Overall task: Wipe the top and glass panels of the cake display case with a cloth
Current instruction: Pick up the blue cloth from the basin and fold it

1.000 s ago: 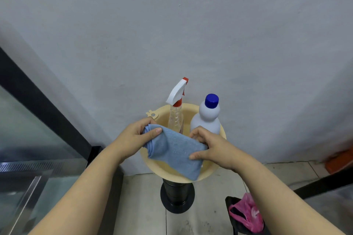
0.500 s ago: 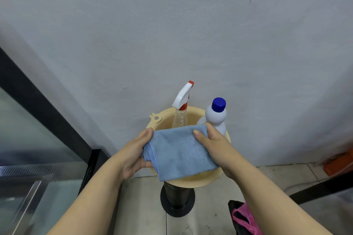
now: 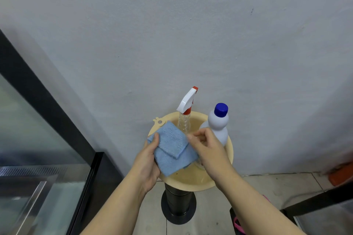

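Cloth: blue microfibre cloth (image 3: 172,149), spread flat between both hands half a second ago, now folded over, one layer lapped on another, above the cream basin (image 3: 228,160).
Left hand (image 3: 148,160): its grip pinches the cloth, thumb on top, fingers beneath.
Right hand (image 3: 207,146): has let go; fingers loosely curled, holding nothing, just beside the cloth's edge.
Bottles: spray bottle (image 3: 185,112) and white bottle (image 3: 218,126) stand untouched in the basin.
Display case (image 3: 38,135): at left, well apart; wiping looks not yet begun, only the pad made ready.
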### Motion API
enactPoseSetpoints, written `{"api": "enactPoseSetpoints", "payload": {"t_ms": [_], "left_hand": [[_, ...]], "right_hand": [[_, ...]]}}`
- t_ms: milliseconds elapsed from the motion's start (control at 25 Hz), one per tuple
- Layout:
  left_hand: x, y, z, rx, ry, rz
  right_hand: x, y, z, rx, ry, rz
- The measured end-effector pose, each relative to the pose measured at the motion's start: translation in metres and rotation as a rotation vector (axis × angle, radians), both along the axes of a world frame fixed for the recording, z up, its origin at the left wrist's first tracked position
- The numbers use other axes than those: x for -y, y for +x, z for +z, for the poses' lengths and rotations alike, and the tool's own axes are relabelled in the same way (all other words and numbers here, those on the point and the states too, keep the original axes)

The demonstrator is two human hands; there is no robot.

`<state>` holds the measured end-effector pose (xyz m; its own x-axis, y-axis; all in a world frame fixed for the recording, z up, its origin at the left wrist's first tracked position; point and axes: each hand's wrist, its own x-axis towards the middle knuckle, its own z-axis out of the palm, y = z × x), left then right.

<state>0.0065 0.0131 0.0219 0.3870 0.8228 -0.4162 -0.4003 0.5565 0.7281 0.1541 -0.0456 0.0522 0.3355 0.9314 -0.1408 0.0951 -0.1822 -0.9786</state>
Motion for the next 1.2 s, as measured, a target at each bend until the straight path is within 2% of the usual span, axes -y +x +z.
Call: {"api": "enactPoseSetpoints", "payload": {"t_ms": [120, 240, 320, 400, 440, 480, 560, 640, 720, 800, 880, 1000, 1200], "left_hand": [[0.005, 0.005, 0.002, -0.029, 0.138, -0.013], [0.003, 0.001, 0.006, -0.162, 0.311, -0.096], [-0.007, -0.01, 0.014, -0.266, 0.369, -0.225], [-0.015, -0.015, 0.021, -0.288, 0.359, -0.397], [-0.017, -0.016, 0.024, -0.292, 0.356, -0.456], [-0.017, -0.016, 0.026, -0.287, 0.354, -0.47], [-0.016, -0.015, 0.025, -0.262, 0.357, -0.408], [-0.013, -0.014, 0.025, -0.241, 0.333, -0.35], [-0.01, -0.011, 0.023, -0.169, 0.296, -0.295], [-0.007, -0.008, 0.022, -0.083, 0.278, -0.251], [-0.005, -0.005, 0.021, -0.048, 0.284, -0.242], [-0.002, -0.007, 0.021, 0.046, 0.241, -0.256], [-0.005, -0.027, 0.018, 0.287, 0.202, -0.432]], "right_hand": [[0.003, -0.001, -0.008, -0.003, -0.107, 0.241], [0.0, 0.005, -0.006, -0.05, -0.12, 0.238], [-0.003, 0.017, -0.001, 0.067, -0.12, 0.309], [-0.006, 0.029, 0.011, 0.21, -0.128, 0.441], [-0.007, 0.034, 0.015, 0.214, -0.145, 0.488], [-0.008, 0.037, 0.02, 0.154, -0.163, 0.51], [-0.007, 0.039, 0.021, -0.095, -0.174, 0.503], [-0.006, 0.04, 0.015, -0.34, -0.116, 0.386], [-0.008, 0.038, 0.007, -0.492, -0.053, 0.251], [-0.008, 0.033, 0.004, -0.608, -0.061, 0.266], [-0.005, 0.027, 0.008, -0.633, -0.084, 0.332], [-0.002, 0.027, 0.012, -0.554, -0.054, 0.351], [0.002, 0.032, 0.013, -0.614, 0.014, 0.444]]}}
